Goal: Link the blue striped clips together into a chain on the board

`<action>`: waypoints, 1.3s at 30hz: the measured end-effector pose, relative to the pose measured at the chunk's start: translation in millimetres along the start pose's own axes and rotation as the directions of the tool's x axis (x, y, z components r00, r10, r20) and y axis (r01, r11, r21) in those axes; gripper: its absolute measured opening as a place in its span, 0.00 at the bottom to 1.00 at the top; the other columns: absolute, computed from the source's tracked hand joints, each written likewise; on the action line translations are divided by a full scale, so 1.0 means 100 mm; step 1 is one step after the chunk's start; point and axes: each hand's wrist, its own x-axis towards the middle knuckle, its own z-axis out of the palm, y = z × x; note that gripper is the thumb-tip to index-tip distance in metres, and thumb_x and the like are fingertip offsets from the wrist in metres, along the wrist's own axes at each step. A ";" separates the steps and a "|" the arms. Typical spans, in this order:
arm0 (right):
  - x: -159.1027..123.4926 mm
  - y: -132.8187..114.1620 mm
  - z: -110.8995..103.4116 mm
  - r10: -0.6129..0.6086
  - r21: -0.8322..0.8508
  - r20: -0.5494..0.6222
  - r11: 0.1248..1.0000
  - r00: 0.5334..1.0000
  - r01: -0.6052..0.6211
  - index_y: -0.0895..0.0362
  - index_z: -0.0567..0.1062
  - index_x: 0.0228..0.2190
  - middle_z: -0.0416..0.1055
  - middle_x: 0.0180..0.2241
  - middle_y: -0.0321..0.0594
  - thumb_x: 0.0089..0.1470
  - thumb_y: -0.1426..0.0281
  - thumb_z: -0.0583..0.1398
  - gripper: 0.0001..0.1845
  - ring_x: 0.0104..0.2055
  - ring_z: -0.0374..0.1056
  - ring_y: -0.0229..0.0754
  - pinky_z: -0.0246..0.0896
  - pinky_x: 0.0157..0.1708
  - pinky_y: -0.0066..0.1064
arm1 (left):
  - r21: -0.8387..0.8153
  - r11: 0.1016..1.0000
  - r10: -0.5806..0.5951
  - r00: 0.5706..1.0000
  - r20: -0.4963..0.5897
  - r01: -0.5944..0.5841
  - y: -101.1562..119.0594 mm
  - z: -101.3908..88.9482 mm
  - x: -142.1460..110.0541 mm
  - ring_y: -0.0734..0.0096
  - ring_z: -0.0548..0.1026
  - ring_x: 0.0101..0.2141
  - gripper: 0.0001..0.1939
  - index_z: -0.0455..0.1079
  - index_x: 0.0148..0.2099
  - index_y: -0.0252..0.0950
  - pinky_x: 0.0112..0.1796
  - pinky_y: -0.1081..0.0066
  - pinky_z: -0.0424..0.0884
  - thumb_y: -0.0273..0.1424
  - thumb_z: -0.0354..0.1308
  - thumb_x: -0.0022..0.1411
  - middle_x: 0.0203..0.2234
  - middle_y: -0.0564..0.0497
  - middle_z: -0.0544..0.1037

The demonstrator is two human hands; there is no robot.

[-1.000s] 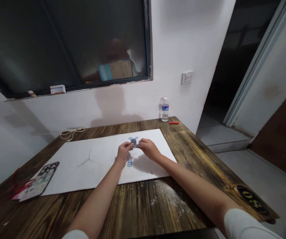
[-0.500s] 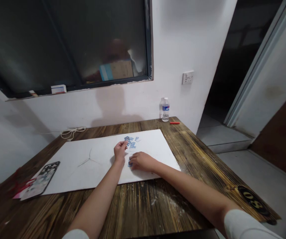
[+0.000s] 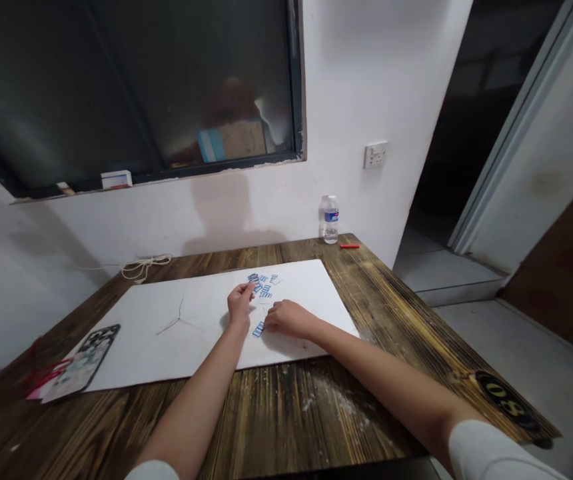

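Observation:
Several small blue-and-white printed paper pieces point(image 3: 262, 285) lie scattered on a large white sheet point(image 3: 136, 340), near its far edge. My left hand point(image 3: 240, 303) rests at their near side, its fingertips touching the leftmost pieces. I cannot tell whether it pinches one. To its right, my right hand point(image 3: 289, 319) lies on the sheet with fingers curled. Just beyond those fingertips lies a separate blue-striped strip point(image 3: 258, 329). Nothing shows in that hand.
The sheet lies on a dark wooden table point(image 3: 316, 413). A patterned phone point(image 3: 80, 363) is at the left, a coiled white cord point(image 3: 141, 268) at the back, and a water bottle point(image 3: 331, 220) and red stick point(image 3: 349, 246) at the far right corner.
My hands have moved apart from their position together over the sheet. The pieces they gathered a second ago now lie spread on it, and my right hand has moved nearer to me.

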 end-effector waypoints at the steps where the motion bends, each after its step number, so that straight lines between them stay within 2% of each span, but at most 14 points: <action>1: 0.00 0.00 0.00 -0.007 -0.011 -0.010 1.000 1.000 0.007 0.55 0.79 0.33 0.76 0.31 0.39 0.54 0.72 0.62 0.04 0.37 0.68 0.41 0.56 0.37 0.30 | 0.001 1.000 0.004 1.000 0.002 -0.004 0.00 0.00 0.00 0.80 0.62 0.20 0.14 0.71 0.26 0.34 0.23 0.77 0.58 0.37 0.68 0.41 0.17 0.57 0.68; 3: 0.00 0.01 0.02 -0.022 -0.033 -0.044 0.999 0.999 0.021 0.55 0.78 0.34 0.76 0.34 0.40 0.54 0.72 0.63 0.04 0.40 0.68 0.42 0.57 0.39 0.31 | 0.003 1.000 0.013 1.000 0.004 -0.013 0.00 0.00 0.00 0.80 0.62 0.20 0.13 0.71 0.26 0.34 0.23 0.77 0.57 0.37 0.68 0.42 0.17 0.57 0.68; 6: 0.00 0.04 0.09 -0.015 -0.037 -0.132 0.999 0.991 0.010 0.55 0.77 0.41 0.75 0.44 0.43 0.53 0.71 0.63 0.12 0.47 0.67 0.44 0.59 0.43 0.33 | 0.009 1.000 0.014 1.000 0.004 -0.014 0.00 0.00 0.00 0.80 0.62 0.20 0.14 0.70 0.26 0.34 0.23 0.77 0.58 0.37 0.68 0.42 0.17 0.57 0.68; 9: -0.01 0.13 0.16 0.090 0.013 -0.215 0.996 0.972 -0.089 0.56 0.72 0.50 0.71 0.51 0.47 0.52 0.68 0.64 0.23 0.54 0.64 0.48 0.58 0.50 0.38 | 0.010 1.000 0.008 1.000 0.004 -0.008 0.00 0.01 0.00 0.80 0.63 0.20 0.14 0.71 0.26 0.34 0.24 0.77 0.59 0.38 0.68 0.41 0.17 0.57 0.68; 13: -0.05 0.22 0.23 0.208 0.104 -0.187 0.976 0.960 -0.191 0.56 0.67 0.55 0.69 0.53 0.50 0.51 0.63 0.65 0.31 0.58 0.61 0.52 0.54 0.55 0.44 | 0.018 1.000 0.006 1.000 0.009 -0.006 0.00 0.01 -0.01 0.80 0.63 0.20 0.14 0.71 0.26 0.34 0.23 0.77 0.58 0.38 0.68 0.41 0.17 0.57 0.68; 17: -0.08 0.25 0.25 0.184 0.111 -0.161 0.980 0.970 -0.167 0.54 0.69 0.53 0.71 0.50 0.49 0.53 0.63 0.64 0.26 0.56 0.63 0.49 0.51 0.55 0.46 | 0.022 1.000 -0.001 1.000 0.009 0.001 -0.02 -0.01 0.00 0.80 0.63 0.20 0.13 0.72 0.26 0.34 0.23 0.78 0.59 0.38 0.68 0.42 0.17 0.57 0.68; 25: -0.08 0.29 0.23 0.168 0.085 -0.249 0.985 0.954 -0.151 0.52 0.77 0.41 0.77 0.38 0.40 0.56 0.70 0.62 0.10 0.44 0.68 0.43 0.53 0.43 0.33 | 0.040 0.999 0.001 1.000 0.004 -0.001 -0.07 -0.01 0.03 0.80 0.63 0.20 0.14 0.72 0.26 0.34 0.22 0.78 0.59 0.39 0.68 0.42 0.17 0.56 0.69; 29: -0.09 0.30 0.23 0.152 0.082 -0.266 0.987 0.952 -0.135 0.52 0.78 0.39 0.77 0.37 0.39 0.54 0.72 0.63 0.09 0.42 0.67 0.42 0.52 0.39 0.32 | 0.031 0.999 -0.011 1.000 0.003 0.011 -0.07 -0.01 0.03 0.80 0.63 0.20 0.14 0.72 0.26 0.34 0.22 0.78 0.58 0.38 0.69 0.42 0.17 0.55 0.69; 34: -0.09 0.36 0.29 0.168 0.155 -0.325 0.980 0.931 -0.123 0.52 0.78 0.39 0.76 0.37 0.39 0.50 0.73 0.66 0.12 0.41 0.67 0.42 0.54 0.38 0.32 | 0.021 1.000 -0.017 1.000 0.016 0.017 -0.07 0.00 0.02 0.80 0.63 0.21 0.14 0.73 0.27 0.34 0.22 0.79 0.58 0.38 0.69 0.42 0.17 0.56 0.69; 36: -0.08 0.39 0.31 0.188 0.202 -0.343 0.972 0.920 -0.123 0.53 0.79 0.38 0.76 0.35 0.39 0.49 0.74 0.66 0.12 0.38 0.67 0.41 0.55 0.38 0.31 | 0.018 1.000 -0.023 1.000 0.018 0.023 -0.05 0.00 0.01 0.80 0.63 0.21 0.14 0.73 0.27 0.34 0.22 0.78 0.58 0.38 0.69 0.41 0.17 0.55 0.69; 39: -0.09 0.43 0.32 0.219 0.282 -0.339 0.951 0.915 -0.123 0.55 0.80 0.30 0.74 0.28 0.37 0.47 0.76 0.67 0.06 0.33 0.66 0.38 0.57 0.37 0.29 | 0.024 0.999 -0.033 0.999 0.008 0.033 -0.02 0.02 -0.01 0.80 0.63 0.21 0.15 0.73 0.27 0.34 0.22 0.78 0.59 0.39 0.69 0.39 0.17 0.55 0.70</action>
